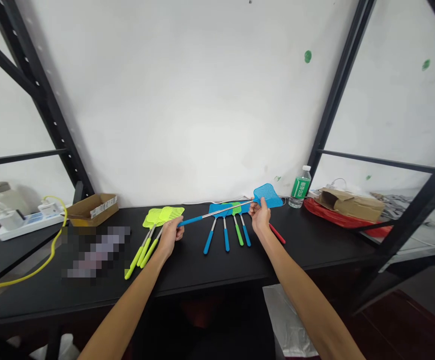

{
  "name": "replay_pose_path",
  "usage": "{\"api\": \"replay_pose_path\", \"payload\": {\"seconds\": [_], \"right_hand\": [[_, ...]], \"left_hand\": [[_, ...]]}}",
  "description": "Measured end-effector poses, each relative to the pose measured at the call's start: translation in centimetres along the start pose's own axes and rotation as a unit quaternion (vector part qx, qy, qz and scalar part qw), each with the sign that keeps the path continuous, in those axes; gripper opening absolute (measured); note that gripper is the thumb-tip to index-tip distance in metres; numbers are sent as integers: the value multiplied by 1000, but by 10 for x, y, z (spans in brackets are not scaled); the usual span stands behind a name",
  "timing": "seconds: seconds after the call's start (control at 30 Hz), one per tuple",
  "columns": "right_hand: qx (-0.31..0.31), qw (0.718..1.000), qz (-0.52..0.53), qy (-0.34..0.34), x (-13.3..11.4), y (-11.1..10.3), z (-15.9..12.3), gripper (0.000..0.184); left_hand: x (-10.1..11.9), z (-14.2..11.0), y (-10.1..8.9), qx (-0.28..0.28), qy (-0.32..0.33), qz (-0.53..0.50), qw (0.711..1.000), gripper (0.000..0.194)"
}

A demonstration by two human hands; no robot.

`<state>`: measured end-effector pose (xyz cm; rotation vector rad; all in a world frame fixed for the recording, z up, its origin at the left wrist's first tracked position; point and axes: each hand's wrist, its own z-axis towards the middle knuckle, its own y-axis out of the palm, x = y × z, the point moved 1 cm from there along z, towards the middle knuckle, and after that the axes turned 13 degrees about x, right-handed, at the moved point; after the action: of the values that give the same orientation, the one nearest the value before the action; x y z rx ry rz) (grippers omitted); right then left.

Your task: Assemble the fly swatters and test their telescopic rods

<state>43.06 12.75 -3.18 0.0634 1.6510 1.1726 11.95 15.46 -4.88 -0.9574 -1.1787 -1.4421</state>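
Between my two hands a blue fly swatter (268, 195) is held up above the black table, its metal rod drawn out long. My left hand (171, 234) is closed around the blue handle. At the other end, my right hand (261, 216) grips the neck just below the mesh head. Behind and under it lie several blue swatters (225, 239) and a green swatter (239, 234). A red handle (278, 234) shows partly beside my right wrist. Several yellow-green swatters (144, 252) lie by my left hand, their heads overlapping.
An open cardboard box (93, 209) and a white power strip (31, 225) with a yellow cable (54, 245) are at the left. A water bottle (300, 188) stands at the back right, near a torn carton (352, 204) on red plastic. Black metal posts (337, 75) frame the table (202, 272).
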Motion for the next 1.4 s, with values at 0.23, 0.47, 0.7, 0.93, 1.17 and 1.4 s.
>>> {"api": "replay_pose_path", "payload": {"seconds": [0.23, 0.47, 0.7, 0.93, 1.17, 1.4], "right_hand": [[-5, 1000, -18, -18, 5, -2, -2, 40], [-30, 999, -38, -18, 10, 2, -10, 42], [-154, 979, -137, 2, 40, 34, -64, 53], [-184, 973, -138, 12, 50, 42, -81, 55], [-189, 969, -155, 34, 48, 38, -77, 56], [-199, 952, -220, 78, 38, 36, -69, 44]], "left_hand": [[0, -9, 4, -149, 19, 120, 981, 60], [-5, -6, 3, -156, 41, 134, 978, 59], [-4, -10, 8, -161, 45, 117, 979, 57], [-6, -6, 4, -129, 53, 129, 982, 58], [2, -13, 7, -148, 82, 167, 971, 59], [9, -14, 8, -135, 113, 130, 976, 40]]}}
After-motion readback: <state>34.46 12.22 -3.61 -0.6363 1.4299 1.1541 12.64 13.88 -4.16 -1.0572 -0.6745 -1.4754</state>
